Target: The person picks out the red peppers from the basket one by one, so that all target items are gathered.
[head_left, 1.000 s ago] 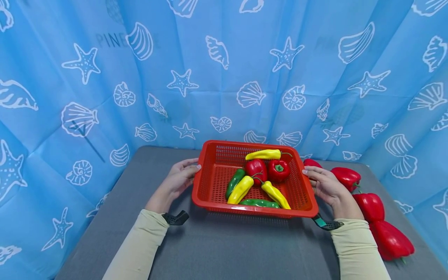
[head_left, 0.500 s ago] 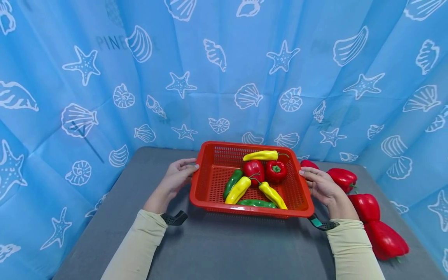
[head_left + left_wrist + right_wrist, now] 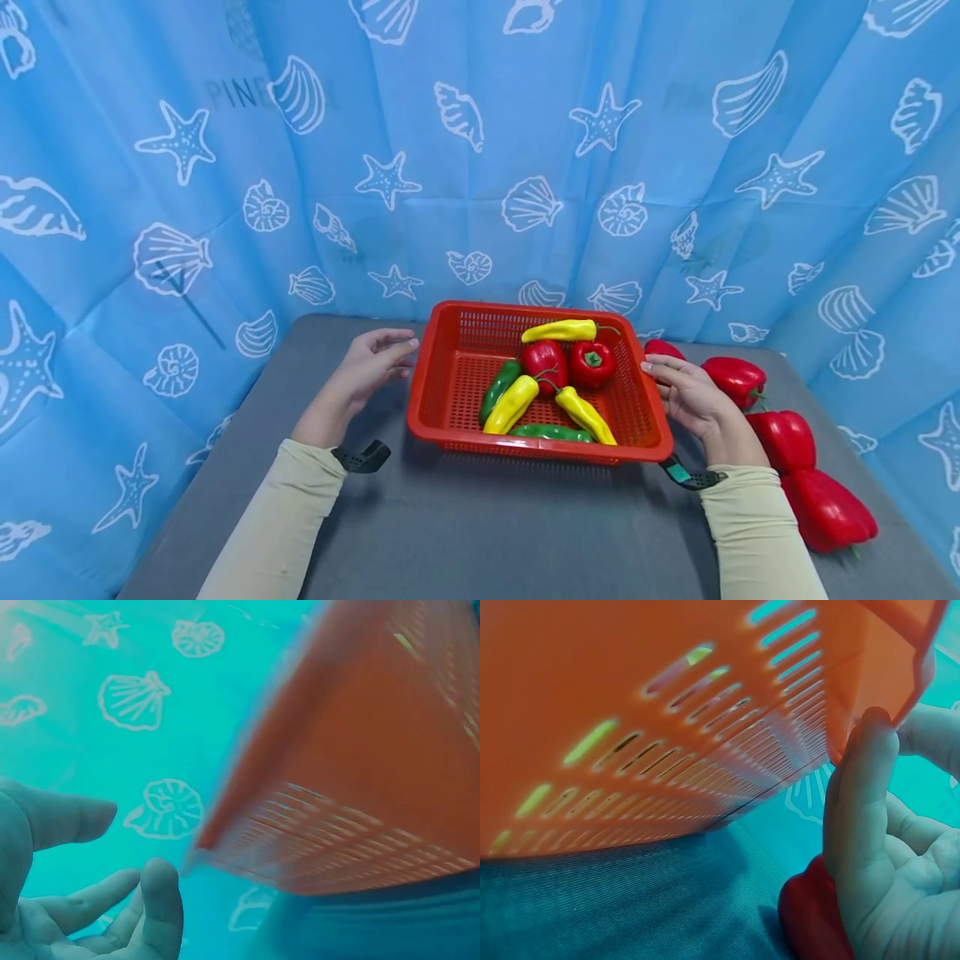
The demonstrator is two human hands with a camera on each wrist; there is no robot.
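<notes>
A red plastic basket sits on the grey table in the head view. Inside lie yellow peppers, green peppers and red bell peppers. My left hand is off the basket's left side, a small gap from the rim. Its thumb and fingers are apart with nothing between them, as the left wrist view of the hand also shows. My right hand pinches the right rim; in the right wrist view its fingers are under the rim and the thumb is on the far side.
Several red bell peppers lie along the table's right side, close to my right forearm. A blue curtain with white shell prints hangs behind and beside the grey table.
My left hand has let go of the basket's left rim and drawn away to the left. The right hand keeps its hold on the rim. The basket stays nearly in place.
</notes>
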